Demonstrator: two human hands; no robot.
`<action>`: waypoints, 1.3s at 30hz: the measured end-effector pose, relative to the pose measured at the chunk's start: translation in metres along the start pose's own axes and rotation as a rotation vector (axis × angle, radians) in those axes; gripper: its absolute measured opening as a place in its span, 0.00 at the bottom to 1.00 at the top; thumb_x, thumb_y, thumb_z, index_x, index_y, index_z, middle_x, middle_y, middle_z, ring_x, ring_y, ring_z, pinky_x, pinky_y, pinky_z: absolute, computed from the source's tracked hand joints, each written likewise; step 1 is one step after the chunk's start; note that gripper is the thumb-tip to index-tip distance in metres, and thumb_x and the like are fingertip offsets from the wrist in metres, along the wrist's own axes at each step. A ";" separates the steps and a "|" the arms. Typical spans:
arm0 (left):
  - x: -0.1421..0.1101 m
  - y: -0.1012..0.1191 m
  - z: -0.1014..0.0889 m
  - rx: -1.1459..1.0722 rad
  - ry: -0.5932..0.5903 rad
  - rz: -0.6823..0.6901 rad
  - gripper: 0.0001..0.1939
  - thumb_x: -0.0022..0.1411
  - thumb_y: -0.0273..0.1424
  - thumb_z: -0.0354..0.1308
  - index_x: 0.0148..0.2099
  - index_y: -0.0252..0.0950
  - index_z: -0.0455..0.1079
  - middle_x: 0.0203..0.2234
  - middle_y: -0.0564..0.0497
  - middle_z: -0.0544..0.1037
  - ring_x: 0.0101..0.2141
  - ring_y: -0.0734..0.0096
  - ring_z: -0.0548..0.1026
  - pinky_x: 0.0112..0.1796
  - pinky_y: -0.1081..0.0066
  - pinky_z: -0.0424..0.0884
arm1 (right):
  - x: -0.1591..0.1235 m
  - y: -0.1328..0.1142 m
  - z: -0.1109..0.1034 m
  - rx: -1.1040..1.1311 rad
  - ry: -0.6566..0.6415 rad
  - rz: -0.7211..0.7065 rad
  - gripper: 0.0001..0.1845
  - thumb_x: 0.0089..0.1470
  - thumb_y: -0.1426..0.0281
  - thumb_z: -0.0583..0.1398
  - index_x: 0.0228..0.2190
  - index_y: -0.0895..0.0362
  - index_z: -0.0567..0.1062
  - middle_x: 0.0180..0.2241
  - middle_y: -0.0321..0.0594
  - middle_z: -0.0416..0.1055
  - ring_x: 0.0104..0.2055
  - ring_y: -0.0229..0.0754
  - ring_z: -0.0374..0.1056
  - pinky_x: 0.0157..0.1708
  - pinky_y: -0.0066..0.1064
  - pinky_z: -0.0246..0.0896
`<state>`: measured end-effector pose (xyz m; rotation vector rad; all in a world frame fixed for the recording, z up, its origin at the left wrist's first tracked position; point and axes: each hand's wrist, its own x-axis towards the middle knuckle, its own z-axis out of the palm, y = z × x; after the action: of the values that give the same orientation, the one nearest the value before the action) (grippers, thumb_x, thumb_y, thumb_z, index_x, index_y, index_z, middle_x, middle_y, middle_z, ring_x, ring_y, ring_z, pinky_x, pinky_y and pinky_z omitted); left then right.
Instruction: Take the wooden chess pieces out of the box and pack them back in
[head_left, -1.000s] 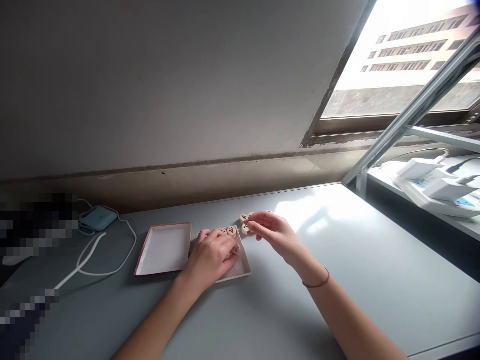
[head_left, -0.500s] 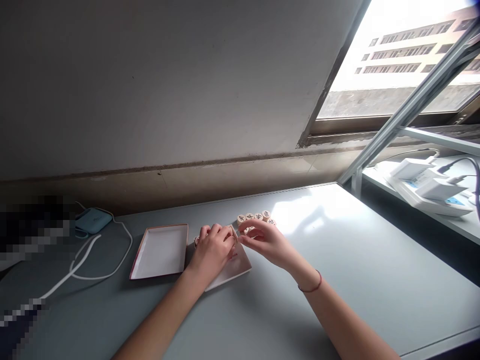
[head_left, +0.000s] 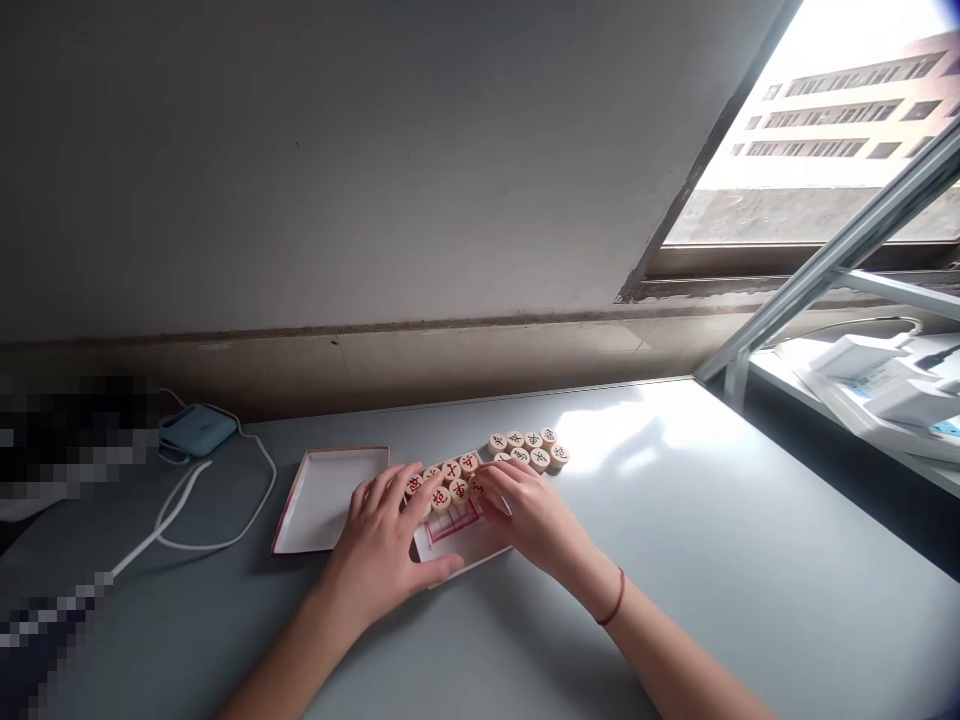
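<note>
My left hand [head_left: 382,540] is open, fingers spread over the left side of a shallow box [head_left: 472,550] with a red drawing on its floor. Inside, wooden Chinese chess pieces [head_left: 450,472] with red characters lie in two rows along the far side. My right hand [head_left: 536,515] reaches in from the right, with fingers and thumb closed round a red-marked Chinese chess piece [head_left: 477,487] at the end of the nearer row. Beyond that hand, several dark-marked Chinese chess pieces [head_left: 532,440] sit in rows on the table, some partly hidden by its fingers.
An empty box lid [head_left: 330,500] lies left of the box on the grey table [head_left: 675,580]. Farther left are a blue case [head_left: 197,430] and a white cable [head_left: 157,520]. A metal frame [head_left: 810,270] and a shelf with white chargers [head_left: 885,380] stand on the right.
My left hand has drawn back toward the left and spread its fingers, uncovering the red pieces. My right hand has come down onto a piece in the box. The view has shifted slightly.
</note>
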<state>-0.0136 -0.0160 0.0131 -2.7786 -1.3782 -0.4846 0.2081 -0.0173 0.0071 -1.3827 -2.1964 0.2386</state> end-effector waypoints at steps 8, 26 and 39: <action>-0.004 0.005 0.000 -0.066 0.010 0.028 0.38 0.47 0.47 0.65 0.59 0.41 0.62 0.57 0.44 0.66 0.56 0.48 0.62 0.53 0.52 0.62 | 0.002 0.001 0.006 -0.130 0.052 -0.056 0.07 0.56 0.78 0.55 0.32 0.55 0.71 0.39 0.45 0.70 0.38 0.45 0.66 0.36 0.37 0.67; -0.013 0.010 -0.002 -0.179 0.115 0.094 0.11 0.51 0.33 0.66 0.26 0.38 0.66 0.44 0.50 0.74 0.47 0.56 0.67 0.45 0.56 0.63 | 0.071 0.016 -0.016 -0.320 -0.381 0.493 0.08 0.53 0.73 0.56 0.33 0.57 0.75 0.31 0.46 0.74 0.30 0.46 0.71 0.21 0.28 0.48; -0.014 0.005 0.002 -0.386 0.264 -0.089 0.23 0.66 0.35 0.52 0.62 0.45 0.55 0.49 0.48 0.71 0.50 0.64 0.72 0.49 0.66 0.71 | 0.032 -0.045 -0.017 0.635 -0.166 0.268 0.12 0.56 0.60 0.59 0.37 0.55 0.74 0.34 0.39 0.76 0.28 0.36 0.69 0.26 0.27 0.63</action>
<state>-0.0167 -0.0298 0.0083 -2.7916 -1.4831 -1.1891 0.1704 -0.0119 0.0510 -1.3000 -1.8027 1.0769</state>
